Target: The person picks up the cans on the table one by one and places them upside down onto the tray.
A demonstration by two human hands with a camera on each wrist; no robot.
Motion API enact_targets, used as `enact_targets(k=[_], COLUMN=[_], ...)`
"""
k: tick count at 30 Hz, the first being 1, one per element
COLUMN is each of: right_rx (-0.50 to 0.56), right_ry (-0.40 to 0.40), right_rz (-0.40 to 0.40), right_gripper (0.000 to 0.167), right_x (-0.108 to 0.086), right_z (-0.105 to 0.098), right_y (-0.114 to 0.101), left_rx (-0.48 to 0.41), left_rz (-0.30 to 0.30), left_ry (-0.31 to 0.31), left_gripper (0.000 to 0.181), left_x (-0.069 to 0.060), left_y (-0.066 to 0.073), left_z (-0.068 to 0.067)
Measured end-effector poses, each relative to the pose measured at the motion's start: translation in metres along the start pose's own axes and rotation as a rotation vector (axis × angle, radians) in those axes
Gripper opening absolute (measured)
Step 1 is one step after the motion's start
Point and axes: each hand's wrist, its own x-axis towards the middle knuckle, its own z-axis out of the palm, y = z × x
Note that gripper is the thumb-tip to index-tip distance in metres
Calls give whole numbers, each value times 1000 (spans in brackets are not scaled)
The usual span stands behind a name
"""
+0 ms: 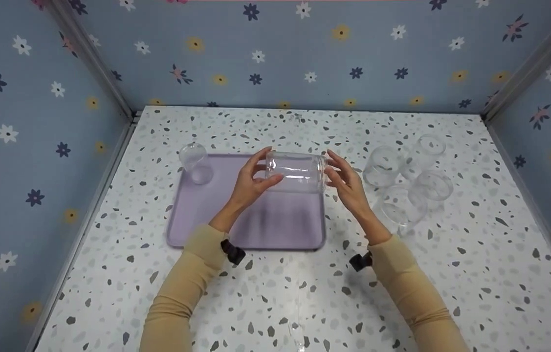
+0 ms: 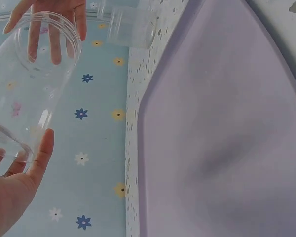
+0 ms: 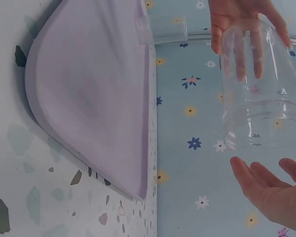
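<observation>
A clear cylindrical jar [image 1: 299, 175] lies sideways in the air above the lilac tray [image 1: 275, 227]. My left hand [image 1: 250, 185] grips its closed end, thumb across the near side and fingers behind. The ringed rim of the jar [image 2: 19, 94] points toward my right hand [image 1: 348, 186]. In the right wrist view, the right hand [image 3: 271, 195] has loosely extended fingers just off the rim, holding nothing. A smaller clear cup [image 1: 196, 164] stands at the tray's far left corner.
Several clear containers [image 1: 383, 166] stand grouped on the speckled tabletop [image 1: 299, 293] right of the tray; their see-through outlines overlap. Flower-patterned walls [image 1: 304, 58] enclose the table at the back and both sides.
</observation>
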Motion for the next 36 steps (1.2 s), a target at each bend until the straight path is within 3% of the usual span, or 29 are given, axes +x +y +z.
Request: enact_targets(k=[9, 16, 26, 36], right_rx=[-98, -230, -571, -735], right_ry=[23, -3, -78, -156], right_rz=[-25, -51, -94, -19], right_gripper=[39, 41, 49, 58], right_x=[-1, 2, -1, -10], right_z=[-10, -22, -35, -52], right_y=[1, 25, 23, 21], left_rx=[217, 379, 547, 655], left_rz=[-84, -166, -197, -261], left_ry=[67, 87, 48, 52], left_gripper=[66, 77, 81, 80], left_x=[1, 15, 27, 39], left_y=[9, -26, -21, -18], left_z=[-8, -24, -32, -39])
